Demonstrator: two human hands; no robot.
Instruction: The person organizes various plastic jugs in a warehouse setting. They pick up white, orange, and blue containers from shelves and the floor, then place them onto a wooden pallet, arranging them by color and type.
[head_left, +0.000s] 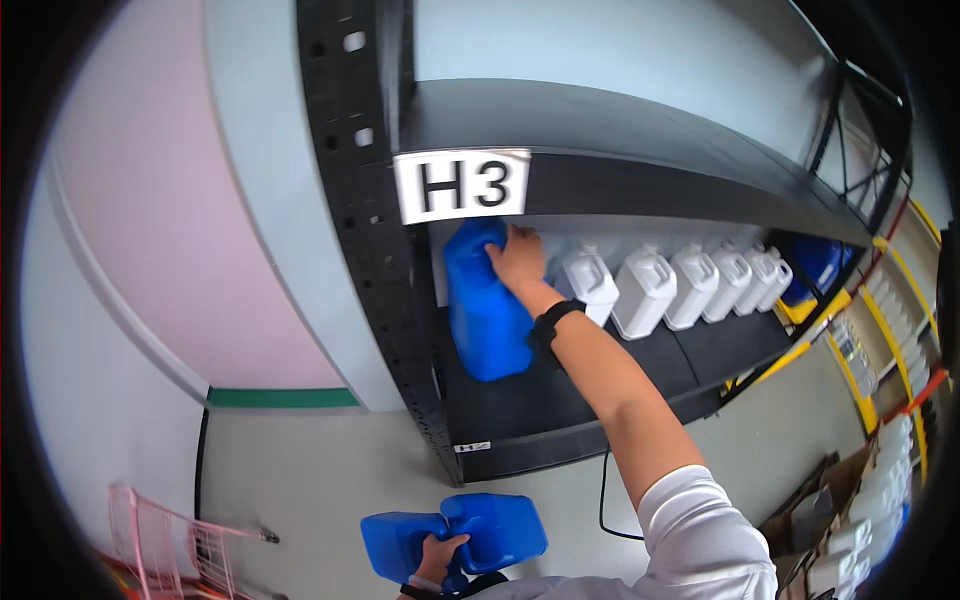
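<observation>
On the black shelf, against the left upright, stands a large blue plastic jerrycan (484, 322). My right hand (519, 259) is closed around its top at the handle, and its fingertips are partly hidden. Lower down, near my body, my left hand (439, 556) grips two more blue jerrycans by their handles, one (401, 536) to the left and the other (510, 529) to the right. Both hang over the grey floor. Right of the shelved blue can is a row of several white plastic jerrycans (645, 292), the nearest partly behind my forearm.
A black metal shelf beam (637, 184) with a location sign (463, 186) runs above my hand. The perforated upright (352, 217) borders the left. A pink wire cart (172, 544) stands lower left. Boxes of white containers (847, 540) line the lower right. A black cable (606, 510) hangs below the shelf.
</observation>
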